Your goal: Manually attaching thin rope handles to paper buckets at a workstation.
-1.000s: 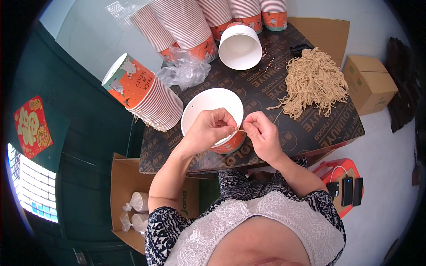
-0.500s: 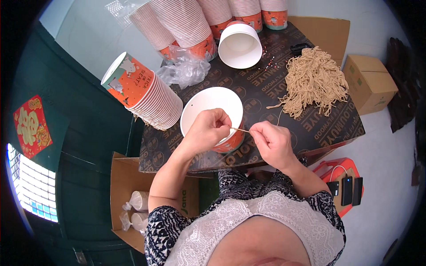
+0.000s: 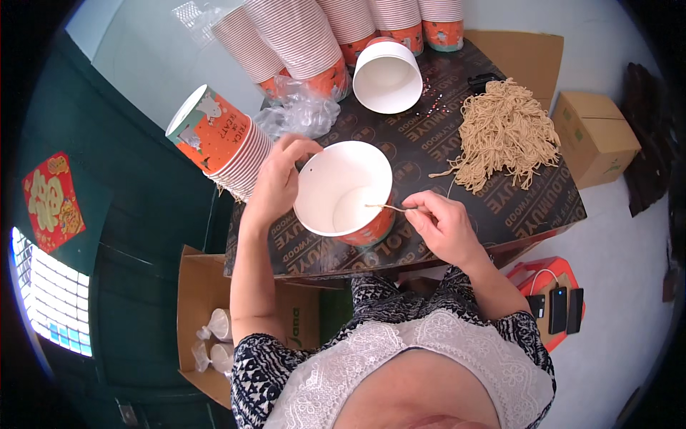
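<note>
Orange paper cup [image 3: 350,204], white inside, sits tilted at the near edge of the dark board [image 3: 457,154], mouth toward the person. Left hand [image 3: 275,179] grips its far-left rim, fingers curled over the edge, next to a small hole in the wall. Right hand [image 3: 443,225] pinches a thin tan string [image 3: 386,208] between thumb and forefinger; the free tip pokes over the near rim into the cup. The string pile [image 3: 504,132] lies well apart on the right; cup stacks [image 3: 221,143] are on the left and behind. To do this step well, she probably needs the pinch close to the tip so it stays stiff, the cup held steady, and the hole turned toward the string.
</note>
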